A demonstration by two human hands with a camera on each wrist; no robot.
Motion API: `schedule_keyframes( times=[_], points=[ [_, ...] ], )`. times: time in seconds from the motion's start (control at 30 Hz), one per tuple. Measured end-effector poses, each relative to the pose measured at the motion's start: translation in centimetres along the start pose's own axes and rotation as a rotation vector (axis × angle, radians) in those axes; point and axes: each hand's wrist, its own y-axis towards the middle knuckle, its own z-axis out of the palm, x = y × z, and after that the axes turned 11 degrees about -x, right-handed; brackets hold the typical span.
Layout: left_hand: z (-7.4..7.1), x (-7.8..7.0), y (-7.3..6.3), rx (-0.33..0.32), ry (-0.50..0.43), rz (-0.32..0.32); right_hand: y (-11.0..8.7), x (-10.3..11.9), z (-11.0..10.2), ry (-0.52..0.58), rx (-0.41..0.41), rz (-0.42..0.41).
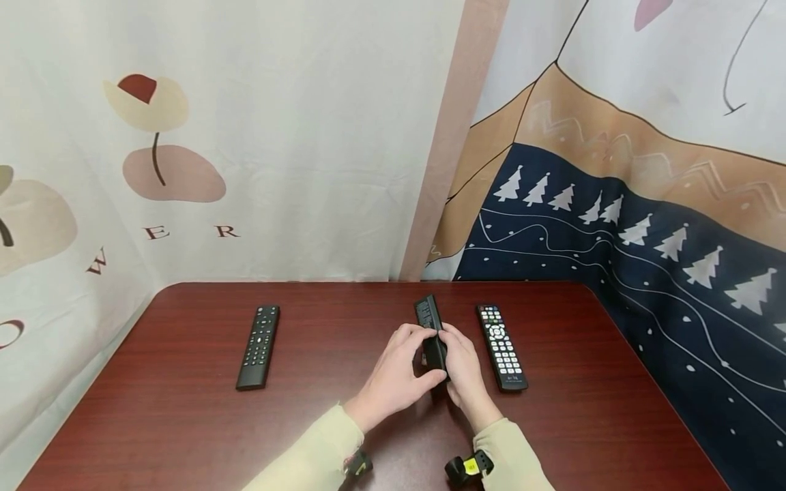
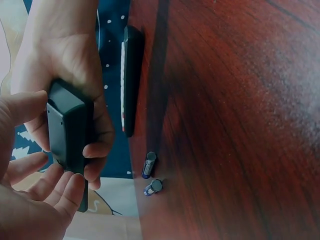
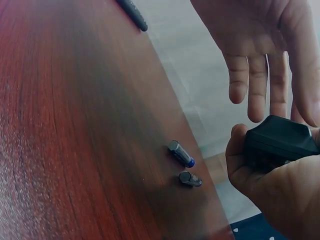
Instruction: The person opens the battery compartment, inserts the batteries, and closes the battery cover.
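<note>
A black remote control (image 1: pixel 427 314) is held above the table, tilted, its back facing up in the left wrist view. My right hand (image 1: pixel 464 365) grips its side, fingers wrapped around it in the left wrist view. With the thumb at one end of the back panel (image 2: pixel 59 130) and the fingertips at the other, my left hand (image 1: pixel 399 365) pinches the remote lengthwise. Whether the panel sits flush is unclear. Two small batteries lie on the table beyond the hands: one battery (image 2: pixel 149 165) and another battery (image 2: pixel 153 187) close beside it.
On the dark red wooden table (image 1: pixel 184 423) a black remote with white buttons (image 1: pixel 502 351) lies to the right. Another black remote (image 1: pixel 258 348) lies to the left. Printed curtains (image 1: pixel 307 136) hang behind and beside the table.
</note>
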Motion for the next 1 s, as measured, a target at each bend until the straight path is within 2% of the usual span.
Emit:
schedule_keyframes(
  times=[0.3,0.53,0.83,1.0],
  points=[
    [0.4,0.1,0.0,-0.011,-0.002,-0.020,-0.1,0.0,0.1,0.031,0.025,0.012],
    [0.6,0.3,0.3,-0.031,-0.020,-0.031,-0.3,0.2,0.2,0.032,0.037,-0.018],
    [0.5,0.6,1.1,0.023,-0.111,-0.098,-0.5,0.2,0.3,0.027,0.042,-0.024],
    [0.5,0.8,1.4,0.039,-0.121,-0.120,-0.5,0.1,0.5,0.007,0.044,-0.031]
  ],
)
